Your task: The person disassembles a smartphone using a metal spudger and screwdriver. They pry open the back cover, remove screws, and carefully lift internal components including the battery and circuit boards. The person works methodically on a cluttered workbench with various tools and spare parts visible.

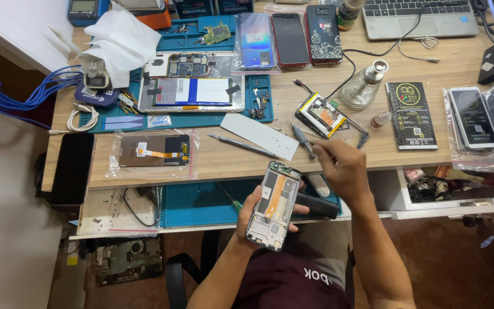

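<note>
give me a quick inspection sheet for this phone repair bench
surface: wooden desk with blue mats.
job's things: opened phone frame with orange flex, held in left hand.
clutter: spudger, white strip, bagged screen, glass bottle, three phones at the back.
grippers: right hand hovers by a screwdriver, fingers blurred.
cables: black laptop lead, blue bundle at left.
surroundings: laptop, open drawer.

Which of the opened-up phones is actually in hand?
The phone frame with the orange strip, gripped by the left hand below the desk edge. The other opened phone lies on the blue mat.
</note>
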